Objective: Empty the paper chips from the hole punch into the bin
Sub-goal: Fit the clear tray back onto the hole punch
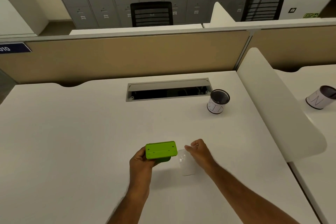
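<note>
My left hand [141, 160] grips a green hole punch [161, 150] a little above the white desk [81, 133], with the punch's flat underside turned up toward me. Just to its right, my right hand [199, 151] pinches a translucent white plastic cover [186, 164], which hangs below the fingers and touches the punch's right end. I see no paper chips. The bin [218, 101], a small black mesh cup wrapped in a hand-lettered white paper label, stands upright at the far right of the desk, well beyond both hands.
An open cable tray slot [168, 90] is set into the desk's far side, in front of a beige partition [127, 56]. A white divider [276, 105] borders the right edge. A second labelled mesh cup [321, 97] stands on the neighbouring desk.
</note>
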The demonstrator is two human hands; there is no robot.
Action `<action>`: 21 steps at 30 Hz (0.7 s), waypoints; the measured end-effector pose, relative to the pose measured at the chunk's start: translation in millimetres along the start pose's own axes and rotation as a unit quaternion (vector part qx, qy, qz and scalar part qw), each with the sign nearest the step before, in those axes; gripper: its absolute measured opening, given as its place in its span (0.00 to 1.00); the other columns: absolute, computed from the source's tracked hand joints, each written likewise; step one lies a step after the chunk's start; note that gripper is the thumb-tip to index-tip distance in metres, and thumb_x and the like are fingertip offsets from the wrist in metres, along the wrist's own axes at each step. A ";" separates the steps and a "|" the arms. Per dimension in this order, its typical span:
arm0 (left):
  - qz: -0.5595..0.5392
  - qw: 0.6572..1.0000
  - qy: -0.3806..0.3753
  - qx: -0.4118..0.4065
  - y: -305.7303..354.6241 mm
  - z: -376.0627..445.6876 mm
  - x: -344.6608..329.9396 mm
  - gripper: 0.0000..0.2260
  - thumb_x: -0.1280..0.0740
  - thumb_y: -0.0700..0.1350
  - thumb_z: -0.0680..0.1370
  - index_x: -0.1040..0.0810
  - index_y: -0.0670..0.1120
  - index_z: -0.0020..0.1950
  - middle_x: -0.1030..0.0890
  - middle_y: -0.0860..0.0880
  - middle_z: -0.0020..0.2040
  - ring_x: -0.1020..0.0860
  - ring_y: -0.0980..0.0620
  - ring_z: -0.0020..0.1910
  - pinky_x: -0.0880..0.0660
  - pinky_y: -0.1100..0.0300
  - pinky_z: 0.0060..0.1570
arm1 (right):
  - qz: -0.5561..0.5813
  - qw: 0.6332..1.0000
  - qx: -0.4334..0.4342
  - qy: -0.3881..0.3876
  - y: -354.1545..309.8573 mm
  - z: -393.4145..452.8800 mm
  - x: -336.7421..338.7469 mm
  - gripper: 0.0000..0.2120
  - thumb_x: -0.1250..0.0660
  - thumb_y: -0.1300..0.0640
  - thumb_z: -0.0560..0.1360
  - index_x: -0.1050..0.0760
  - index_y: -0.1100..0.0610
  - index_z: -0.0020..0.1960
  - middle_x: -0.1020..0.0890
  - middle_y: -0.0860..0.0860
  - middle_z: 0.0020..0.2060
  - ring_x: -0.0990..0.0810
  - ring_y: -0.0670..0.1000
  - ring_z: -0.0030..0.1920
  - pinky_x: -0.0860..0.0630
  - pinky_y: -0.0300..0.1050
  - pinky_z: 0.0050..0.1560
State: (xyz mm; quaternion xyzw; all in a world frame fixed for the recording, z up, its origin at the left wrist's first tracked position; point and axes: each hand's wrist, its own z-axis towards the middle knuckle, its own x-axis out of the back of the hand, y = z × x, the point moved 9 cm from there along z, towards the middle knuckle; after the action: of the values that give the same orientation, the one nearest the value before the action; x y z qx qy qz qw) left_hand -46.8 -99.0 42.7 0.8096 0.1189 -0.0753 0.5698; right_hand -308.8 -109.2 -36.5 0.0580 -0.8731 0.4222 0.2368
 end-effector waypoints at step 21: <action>-0.001 1.000 0.013 0.012 -11.2 -29.5 27.3 0.19 0.32 0.24 0.76 0.11 0.43 0.56 0.10 0.38 0.51 0.10 0.35 0.47 0.13 0.56 0.45 | -0.229 0.956 0.145 -0.116 -26.6 -38.0 -34.3 0.10 0.40 0.54 0.83 0.31 0.53 0.44 0.24 0.48 0.40 0.23 0.55 0.45 0.28 0.50 0.45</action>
State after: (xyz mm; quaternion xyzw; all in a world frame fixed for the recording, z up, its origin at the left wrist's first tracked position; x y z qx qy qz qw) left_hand -24.1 -64.8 35.6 0.8174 0.1261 -0.0672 0.5581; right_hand -256.7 -100.5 -13.3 0.3386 -0.7871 0.4693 0.2135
